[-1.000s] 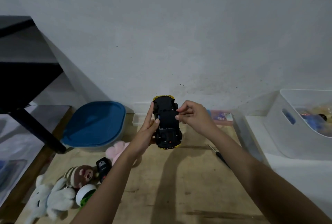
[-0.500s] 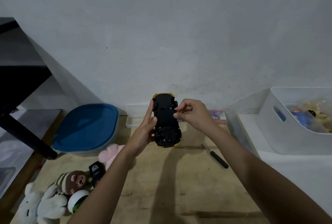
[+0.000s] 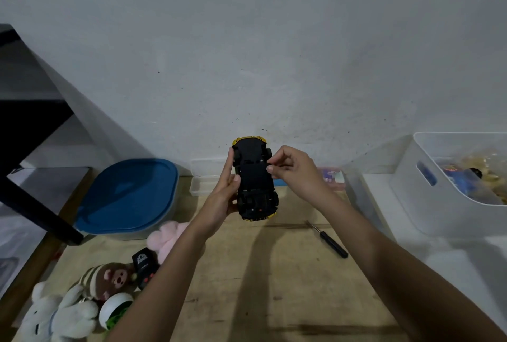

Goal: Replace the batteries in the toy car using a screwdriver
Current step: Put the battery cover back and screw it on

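Two hands lift a yellow toy car (image 3: 255, 178), black underside to the camera: the left hand (image 3: 223, 199) wraps its side, the right hand (image 3: 295, 170) pinches at its chassis. Right of the car, a screwdriver (image 3: 329, 240) lies on the wooden table (image 3: 274, 287); farther right, a white bin (image 3: 428, 204) holds bagged items; left, a blue-lidded container (image 3: 126, 196).

A: Which markings are legible?

B: None. The small black remote controller with red buttons (image 3: 144, 266) bears a pale emblem and a line of print, both too blurred to read.

A: And the colourful flat packet by the wall (image 3: 330, 176)?

B: Printed, but its lettering cannot be made out.
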Available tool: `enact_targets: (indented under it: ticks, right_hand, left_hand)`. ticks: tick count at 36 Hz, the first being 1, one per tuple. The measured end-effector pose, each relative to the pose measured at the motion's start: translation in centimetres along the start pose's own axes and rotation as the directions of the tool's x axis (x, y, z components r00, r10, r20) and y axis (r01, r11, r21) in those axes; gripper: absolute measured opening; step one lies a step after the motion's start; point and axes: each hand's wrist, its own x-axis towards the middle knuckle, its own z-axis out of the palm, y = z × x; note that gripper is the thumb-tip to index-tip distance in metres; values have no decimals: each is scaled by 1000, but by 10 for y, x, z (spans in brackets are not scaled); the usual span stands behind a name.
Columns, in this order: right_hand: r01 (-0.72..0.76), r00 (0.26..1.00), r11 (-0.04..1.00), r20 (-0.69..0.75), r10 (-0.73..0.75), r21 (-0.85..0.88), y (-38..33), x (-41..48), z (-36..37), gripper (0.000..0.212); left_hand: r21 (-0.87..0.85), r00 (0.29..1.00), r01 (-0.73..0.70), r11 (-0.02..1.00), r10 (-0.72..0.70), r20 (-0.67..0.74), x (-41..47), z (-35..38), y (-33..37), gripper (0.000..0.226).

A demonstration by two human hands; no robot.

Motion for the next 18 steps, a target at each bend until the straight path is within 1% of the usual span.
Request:
enact_targets:
  ticks: [8,18]
  right_hand:
    - [-21,1000,999,10,20,32,1,2,-4,24]
    - [-30,999,999,42,29,29,1,2,-6,23]
  left_hand:
    - [20,1000,-10,1000,9,11,2,-1,1,48]
    - [20,1000,0,1000,0,10,2,1,2,48]
